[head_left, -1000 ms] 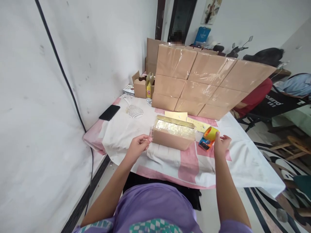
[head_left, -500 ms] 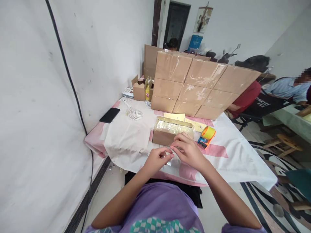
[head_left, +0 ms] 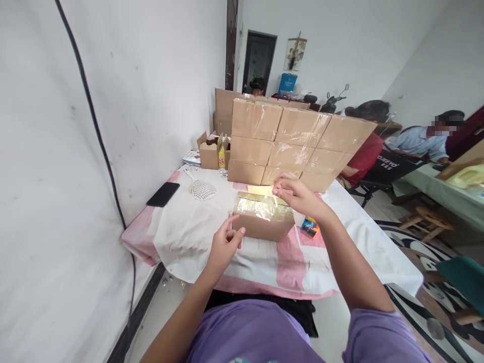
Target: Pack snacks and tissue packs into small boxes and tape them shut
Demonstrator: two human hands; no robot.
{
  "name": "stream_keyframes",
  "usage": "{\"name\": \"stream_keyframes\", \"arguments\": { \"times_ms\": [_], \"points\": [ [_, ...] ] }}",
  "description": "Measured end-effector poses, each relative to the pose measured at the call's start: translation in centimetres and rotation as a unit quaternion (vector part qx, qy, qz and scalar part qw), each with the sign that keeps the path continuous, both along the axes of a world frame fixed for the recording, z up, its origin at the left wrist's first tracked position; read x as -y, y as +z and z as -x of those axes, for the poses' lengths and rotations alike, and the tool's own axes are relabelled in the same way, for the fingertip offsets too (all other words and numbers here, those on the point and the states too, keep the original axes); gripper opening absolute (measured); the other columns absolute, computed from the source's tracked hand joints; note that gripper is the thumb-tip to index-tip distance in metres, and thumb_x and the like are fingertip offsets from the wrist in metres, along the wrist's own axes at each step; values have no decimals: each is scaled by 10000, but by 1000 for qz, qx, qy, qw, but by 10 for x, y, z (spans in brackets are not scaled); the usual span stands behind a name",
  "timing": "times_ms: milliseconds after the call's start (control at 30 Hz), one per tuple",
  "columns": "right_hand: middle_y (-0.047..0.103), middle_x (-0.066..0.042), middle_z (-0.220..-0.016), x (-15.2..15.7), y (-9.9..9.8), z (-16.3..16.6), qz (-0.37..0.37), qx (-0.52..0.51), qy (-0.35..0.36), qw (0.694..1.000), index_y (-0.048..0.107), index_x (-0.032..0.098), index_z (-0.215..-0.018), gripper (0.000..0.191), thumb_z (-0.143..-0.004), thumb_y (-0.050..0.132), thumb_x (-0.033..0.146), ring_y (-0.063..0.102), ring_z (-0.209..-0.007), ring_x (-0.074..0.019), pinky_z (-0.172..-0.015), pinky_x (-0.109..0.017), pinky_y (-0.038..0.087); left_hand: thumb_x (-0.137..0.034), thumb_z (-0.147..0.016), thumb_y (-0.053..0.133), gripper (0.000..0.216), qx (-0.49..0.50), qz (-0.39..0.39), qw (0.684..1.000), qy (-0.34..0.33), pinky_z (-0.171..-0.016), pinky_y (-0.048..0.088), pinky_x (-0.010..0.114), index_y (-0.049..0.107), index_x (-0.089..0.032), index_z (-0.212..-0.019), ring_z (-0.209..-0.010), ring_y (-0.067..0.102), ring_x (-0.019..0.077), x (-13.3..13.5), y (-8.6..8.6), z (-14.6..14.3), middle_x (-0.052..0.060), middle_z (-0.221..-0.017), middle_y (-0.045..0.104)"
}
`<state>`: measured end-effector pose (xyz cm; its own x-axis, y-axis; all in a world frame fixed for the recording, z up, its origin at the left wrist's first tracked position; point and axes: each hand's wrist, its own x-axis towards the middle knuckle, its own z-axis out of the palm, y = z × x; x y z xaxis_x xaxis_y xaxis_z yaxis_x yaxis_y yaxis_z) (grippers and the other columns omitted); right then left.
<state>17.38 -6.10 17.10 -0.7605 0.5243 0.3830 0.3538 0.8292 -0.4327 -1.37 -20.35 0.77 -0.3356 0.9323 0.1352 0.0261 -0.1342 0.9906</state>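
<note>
A brown cardboard box (head_left: 260,226) with clear, shiny tape across its yellowish top lies in front of me on the cloth. My left hand (head_left: 226,241) is at the box's left front corner, thumb and index finger apart, with the index fingertip at the edge. Over the right part of the box, my right hand (head_left: 298,197) has its fingertips pinched on what looks like a thin strip of clear tape (head_left: 276,197); its outline is faint. Close to the right end of the box sits an orange and blue tape dispenser (head_left: 310,227), partly hidden by my right forearm.
Stacked taped cartons (head_left: 291,143) stand behind the box. Yellow card (head_left: 259,190) lies before them. To the left are a white perforated scoop (head_left: 204,190), a black phone (head_left: 163,194) and small open boxes (head_left: 209,155). A person in red (head_left: 365,156) sits beyond the cartons.
My hands have parted from their pinch together in front of the box. The right has risen over its top; the left has shifted to its left corner. The view has tilted up slightly.
</note>
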Motion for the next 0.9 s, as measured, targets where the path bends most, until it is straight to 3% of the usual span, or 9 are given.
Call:
{"name": "stream_keyframes", "arguments": {
  "times_ms": [100,200,300,433,567,767,900],
  "points": [
    [628,-66,-931,-21,-8,20,-3,34,31,999,613,199,-830,296,-1005,507,413,555,-954,-240,-906,-388,421,-463,-953,557,685,-139,-48,989,19,-642,395,242,387,-198,-1562,-566,471,125,-14,13,5,-74,-584,508],
    [643,-78,-920,-47,-28,40,-20,86,41,995,658,182,-848,246,-989,520,329,570,-924,-232,-860,-356,432,-444,-950,566,640,-338,20,941,-30,-701,420,266,425,-297,-1557,-640,550,169,-36,18,7,-36,-620,569],
    [652,-77,-894,-75,-53,54,-18,132,38,990,681,168,-810,196,-941,571,263,583,-860,-214,-810,-326,432,-403,-953,569,575,-439,95,893,-32,-737,449,282,491,-328,-1518,-790,636,232,-54,9,4,31,-726,657],
    [634,-44,-820,-101,-79,58,61,148,57,985,677,172,-762,228,-910,620,335,587,-795,-200,-744,-298,440,-376,-979,526,568,-449,99,888,-21,-772,480,300,451,-337,-1541,-901,664,269,-58,-8,-1,60,-792,704],
    [630,-43,-853,-101,-86,51,57,121,46,990,675,171,-788,270,-928,601,390,580,-794,-195,-742,-297,430,-379,-987,512,571,-449,101,888,-25,-794,485,317,434,-333,-1550,-925,672,284,-55,-13,-2,61,-796,717],
    [611,-63,-921,-82,-78,45,-34,65,31,997,644,166,-827,230,-984,544,301,572,-806,-179,-756,-288,412,-386,-990,504,578,-445,113,888,-15,-772,477,315,419,-323,-1558,-925,676,290,-57,-12,-4,60,-794,721],
    [605,-78,-918,-55,-63,36,-176,70,27,982,648,181,-872,268,-1035,475,305,549,-834,-213,-761,-322,394,-367,-982,513,636,-428,121,895,-20,-777,476,310,341,-334,-1593,-911,684,278,-56,-13,-4,50,-807,724]
  ]
}}
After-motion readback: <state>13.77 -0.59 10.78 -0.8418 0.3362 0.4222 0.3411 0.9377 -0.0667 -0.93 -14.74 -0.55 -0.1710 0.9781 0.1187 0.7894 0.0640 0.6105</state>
